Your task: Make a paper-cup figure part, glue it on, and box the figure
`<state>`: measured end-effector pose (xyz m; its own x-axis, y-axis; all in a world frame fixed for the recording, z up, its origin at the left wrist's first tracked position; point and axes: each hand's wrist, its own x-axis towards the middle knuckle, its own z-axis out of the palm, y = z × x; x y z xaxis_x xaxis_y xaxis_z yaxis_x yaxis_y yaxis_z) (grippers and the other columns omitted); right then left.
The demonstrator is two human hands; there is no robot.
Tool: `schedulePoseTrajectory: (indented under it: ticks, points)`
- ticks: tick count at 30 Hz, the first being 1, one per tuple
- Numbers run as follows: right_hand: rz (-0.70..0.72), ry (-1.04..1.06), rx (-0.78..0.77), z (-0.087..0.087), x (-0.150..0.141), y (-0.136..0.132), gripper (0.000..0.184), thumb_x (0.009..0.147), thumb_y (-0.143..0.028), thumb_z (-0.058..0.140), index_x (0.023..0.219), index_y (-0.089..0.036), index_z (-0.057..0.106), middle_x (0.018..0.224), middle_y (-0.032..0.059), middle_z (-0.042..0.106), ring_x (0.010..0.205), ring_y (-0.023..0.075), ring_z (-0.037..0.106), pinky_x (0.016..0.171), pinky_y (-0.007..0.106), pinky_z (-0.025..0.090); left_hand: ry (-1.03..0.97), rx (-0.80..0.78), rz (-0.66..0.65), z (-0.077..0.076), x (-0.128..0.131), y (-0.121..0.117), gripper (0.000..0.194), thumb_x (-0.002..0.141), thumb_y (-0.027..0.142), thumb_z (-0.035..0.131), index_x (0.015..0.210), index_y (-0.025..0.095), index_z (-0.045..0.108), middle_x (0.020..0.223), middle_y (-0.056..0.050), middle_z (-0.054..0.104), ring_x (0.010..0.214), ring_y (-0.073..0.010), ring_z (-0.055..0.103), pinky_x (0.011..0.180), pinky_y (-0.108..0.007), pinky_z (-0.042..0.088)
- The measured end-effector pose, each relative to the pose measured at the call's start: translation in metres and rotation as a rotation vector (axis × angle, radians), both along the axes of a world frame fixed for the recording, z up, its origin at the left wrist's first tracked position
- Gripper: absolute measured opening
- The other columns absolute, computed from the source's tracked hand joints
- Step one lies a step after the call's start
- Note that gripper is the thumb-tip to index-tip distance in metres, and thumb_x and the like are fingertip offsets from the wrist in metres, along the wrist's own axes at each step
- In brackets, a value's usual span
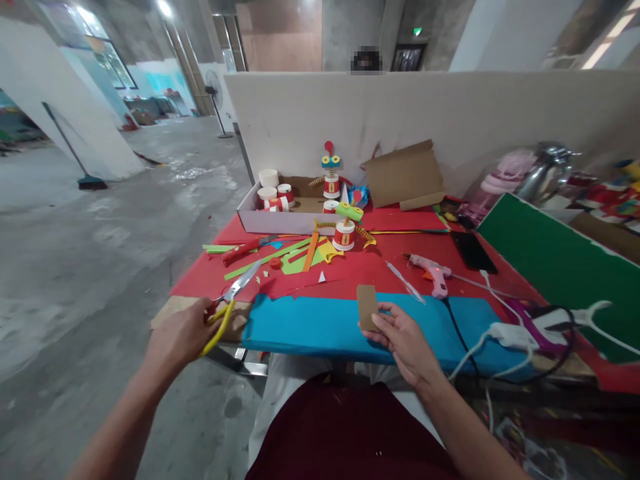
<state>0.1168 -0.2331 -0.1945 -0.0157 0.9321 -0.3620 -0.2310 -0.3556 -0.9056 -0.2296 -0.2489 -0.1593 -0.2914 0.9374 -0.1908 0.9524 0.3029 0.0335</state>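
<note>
My left hand (183,337) grips yellow-handled scissors (231,300), blades pointing up and to the right over the table's left corner. My right hand (403,340) pinches a small brown cardboard piece (367,307) upright above a blue paper sheet (325,323). Both hands hover at the near edge of the red-covered table (380,267).
Green, orange and yellow paper scraps (295,257) lie mid-table by a paper-cup figure (345,233). A white box (280,213) holds cups. A pink glue gun (433,270), a black phone (473,251), cables (520,333) and a green board (550,267) sit to the right. A white partition (400,120) stands behind.
</note>
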Motion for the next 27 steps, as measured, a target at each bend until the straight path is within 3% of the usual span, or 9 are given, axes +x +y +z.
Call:
schedulePoseTrajectory:
  ticks: [3,6,12,16,18,20,23,25,27]
  points:
    - [0.036,-0.003,0.003,-0.001,0.0,0.002,0.042,0.058,-0.033,0.081,0.089,-0.02,0.057,0.083,0.0021,0.071,0.077,0.0171,0.07,0.073,0.028,0.057,0.11,-0.039,0.127,0.0,-0.022,0.004,0.044,0.088,0.052,0.031,0.097,0.019,0.058,0.096,-0.014,0.069,0.087,-0.0313,0.063,0.054,-0.025,0.032]
    - [0.052,-0.01,-0.005,-0.003,-0.003,0.002,0.041,0.059,-0.036,0.081,0.087,-0.02,0.055,0.078,0.0016,0.071,0.075,0.0182,0.071,0.073,0.029,0.057,0.158,-0.057,0.217,-0.007,-0.029,0.003,0.045,0.089,0.051,0.029,0.102,0.018,0.056,0.101,-0.014,0.068,0.09,-0.0308,0.063,0.055,-0.025,0.034]
    - [0.096,-0.02,-0.004,-0.002,-0.005,0.001,0.052,0.058,-0.046,0.08,0.092,-0.021,0.049,0.071,0.0009,0.07,0.075,0.0217,0.072,0.069,0.031,0.057,0.173,0.04,0.072,-0.023,-0.034,0.002,0.037,0.092,0.041,0.033,0.098,0.014,0.056,0.101,-0.018,0.064,0.092,-0.0292,0.062,0.069,-0.03,0.042]
    - [0.146,-0.054,0.022,-0.004,-0.007,-0.001,0.049,0.058,-0.05,0.079,0.088,-0.02,0.053,0.07,0.0015,0.07,0.073,0.0219,0.072,0.069,0.031,0.057,0.213,0.177,0.028,-0.014,-0.023,0.003,0.031,0.09,0.036,0.039,0.094,0.015,0.061,0.104,-0.019,0.06,0.099,-0.033,0.057,0.077,-0.037,0.044]
    - [0.199,-0.057,0.034,-0.004,-0.012,-0.004,0.045,0.059,-0.051,0.078,0.082,-0.019,0.054,0.07,0.0016,0.069,0.071,0.0208,0.071,0.068,0.032,0.057,0.018,0.338,0.002,-0.006,0.001,0.005,0.031,0.09,0.035,0.038,0.097,0.015,0.06,0.104,-0.016,0.061,0.1,-0.0301,0.055,0.079,-0.036,0.044]
    - [0.269,-0.042,0.043,-0.003,-0.02,-0.009,0.042,0.062,-0.051,0.075,0.08,-0.019,0.055,0.07,0.0013,0.069,0.068,0.019,0.071,0.067,0.031,0.057,-0.438,0.394,-0.107,-0.002,0.038,0.007,0.034,0.089,0.041,0.039,0.098,0.016,0.059,0.095,-0.01,0.062,0.086,-0.0214,0.059,0.073,-0.03,0.046]
    - [0.384,-0.013,0.052,0.002,-0.032,-0.015,0.037,0.068,-0.049,0.072,0.083,-0.019,0.056,0.07,0.0003,0.069,0.066,0.0164,0.07,0.066,0.03,0.056,-1.187,0.058,-0.191,-0.009,0.101,0.011,0.047,0.073,0.056,0.058,0.099,0.017,0.058,0.073,0.0,0.059,0.053,-0.0115,0.051,0.045,-0.021,0.037]
    - [0.42,-0.004,0.053,0.004,-0.035,-0.019,0.037,0.068,-0.046,0.073,0.087,-0.019,0.056,0.07,-0.0004,0.069,0.064,0.0151,0.069,0.065,0.029,0.055,-1.455,-0.036,-0.154,-0.019,0.133,0.013,0.047,0.064,0.053,0.068,0.088,0.015,0.06,0.062,0.003,0.053,0.043,-0.0063,0.04,0.038,-0.018,0.029]
    - [0.418,0.014,0.035,0.003,-0.034,-0.022,0.04,0.066,-0.043,0.076,0.092,-0.019,0.057,0.073,0.0001,0.07,0.065,0.0142,0.068,0.067,0.029,0.055,-1.591,0.006,-0.09,-0.029,0.151,0.016,0.043,0.06,0.051,0.072,0.077,0.013,0.059,0.054,0.005,0.049,0.039,-0.0038,0.034,0.036,-0.018,0.025]
